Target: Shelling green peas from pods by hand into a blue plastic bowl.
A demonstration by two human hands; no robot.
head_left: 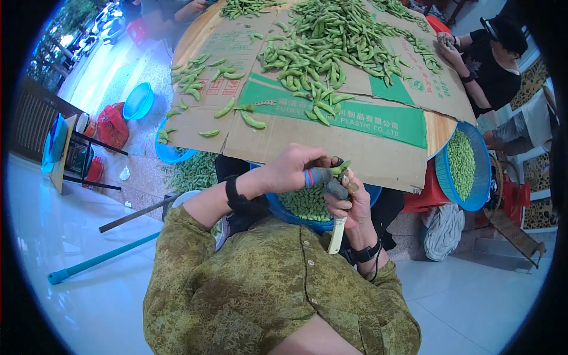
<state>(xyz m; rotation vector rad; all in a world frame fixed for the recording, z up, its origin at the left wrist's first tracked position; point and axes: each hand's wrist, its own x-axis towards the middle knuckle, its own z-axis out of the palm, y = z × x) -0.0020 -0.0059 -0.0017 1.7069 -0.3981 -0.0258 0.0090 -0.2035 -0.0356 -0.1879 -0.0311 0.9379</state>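
Note:
Both my hands meet above a blue basin (273,208) of shelled green beans (305,203) at the table's near edge. My left hand (291,167) is closed, pinching a green bean pod (340,168) at its fingertips. My right hand (355,204) wraps around a knife with a cream handle (337,235) that points down toward me; its blade is hidden by my fingers. The right thumb lies against the pod. Dark coverings wrap some of my fingers. Beyond my hands, a large heap of bean pods (331,35) lies on flattened cardboard (236,133).
A blue basket (482,171) of shelled beans stands right of the table, near a white sack (444,232). Discarded pods (195,171) lie on the floor at left, beside a teal pole (106,263). One person (491,65) sits at right, another (165,18) at far left.

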